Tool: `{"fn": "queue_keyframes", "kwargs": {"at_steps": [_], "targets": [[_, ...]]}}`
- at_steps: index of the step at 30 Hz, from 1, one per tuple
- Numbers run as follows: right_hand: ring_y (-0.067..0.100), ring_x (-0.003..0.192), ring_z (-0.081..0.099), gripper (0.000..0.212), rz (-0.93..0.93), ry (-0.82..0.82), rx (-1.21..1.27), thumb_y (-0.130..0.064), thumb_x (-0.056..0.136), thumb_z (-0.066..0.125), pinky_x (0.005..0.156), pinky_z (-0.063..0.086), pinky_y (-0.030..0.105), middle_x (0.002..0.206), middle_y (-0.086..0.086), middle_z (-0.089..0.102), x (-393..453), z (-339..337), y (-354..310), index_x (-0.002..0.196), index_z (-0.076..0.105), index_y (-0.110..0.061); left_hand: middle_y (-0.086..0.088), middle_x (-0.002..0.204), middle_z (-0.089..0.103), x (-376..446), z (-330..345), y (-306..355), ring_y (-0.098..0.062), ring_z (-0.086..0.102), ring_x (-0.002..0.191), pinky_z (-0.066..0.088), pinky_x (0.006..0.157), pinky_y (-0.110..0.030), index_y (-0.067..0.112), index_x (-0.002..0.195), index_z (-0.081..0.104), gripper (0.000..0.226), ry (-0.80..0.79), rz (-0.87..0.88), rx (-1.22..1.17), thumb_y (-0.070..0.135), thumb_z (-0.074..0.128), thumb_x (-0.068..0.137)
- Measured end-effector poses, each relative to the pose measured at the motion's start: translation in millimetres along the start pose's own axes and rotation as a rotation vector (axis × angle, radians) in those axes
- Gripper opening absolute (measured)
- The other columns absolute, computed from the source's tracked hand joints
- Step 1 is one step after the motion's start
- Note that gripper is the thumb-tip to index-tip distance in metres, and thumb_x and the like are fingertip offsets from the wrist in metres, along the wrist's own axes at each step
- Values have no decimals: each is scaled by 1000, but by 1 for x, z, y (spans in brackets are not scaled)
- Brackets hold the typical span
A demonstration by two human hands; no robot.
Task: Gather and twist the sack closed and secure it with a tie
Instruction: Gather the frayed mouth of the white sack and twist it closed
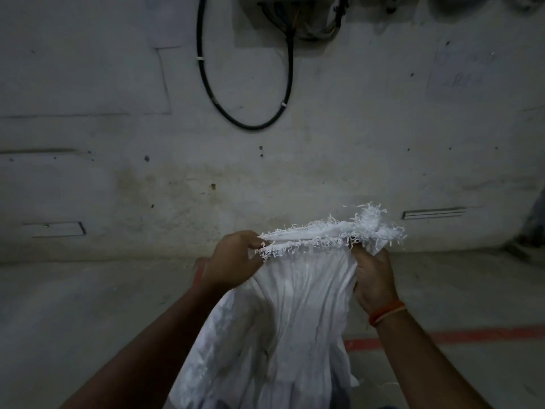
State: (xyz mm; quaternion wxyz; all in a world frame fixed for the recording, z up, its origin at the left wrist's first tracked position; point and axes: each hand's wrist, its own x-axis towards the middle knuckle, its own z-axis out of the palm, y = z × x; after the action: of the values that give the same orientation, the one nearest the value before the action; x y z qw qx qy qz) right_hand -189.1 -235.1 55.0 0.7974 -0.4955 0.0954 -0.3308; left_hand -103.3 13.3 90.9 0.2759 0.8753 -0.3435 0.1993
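Now both hands are gripping the white sack: left hand and right hand are pinching its frayed mouth, stretched left-right, body hanging near.

Single head-worn wide-angle view, no second view to overlap. Looks forward and slightly down from the person's own standpoint, facing a stained grey plaster wall and grey concrete floor. Both forearms enter from the bottom edge, close to lens; wall farther back.
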Motion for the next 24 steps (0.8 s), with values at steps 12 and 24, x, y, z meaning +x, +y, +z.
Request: {"fn": "queue_keyframes", "kwargs": {"at_steps": [12,24], "targets": [[32,108,67,36,84,-240,-91,-36,83,75,93,52,42,112,15,72,-6,34,26,110,69,-12,6,75,69,26,32,24,-2,66,73,50,70,-23,20,81,79,14,-25,-40,-318,31,71,84],[15,112,67,41,-133,-227,-296,8,83,71,98,52,33,119,3,71,-3,27,34,115,68,-18,7,112,68,9,45,17,-10,65,105,49,94,-23,23,110,65,37,-99,125,-346,9,66,76]]}}
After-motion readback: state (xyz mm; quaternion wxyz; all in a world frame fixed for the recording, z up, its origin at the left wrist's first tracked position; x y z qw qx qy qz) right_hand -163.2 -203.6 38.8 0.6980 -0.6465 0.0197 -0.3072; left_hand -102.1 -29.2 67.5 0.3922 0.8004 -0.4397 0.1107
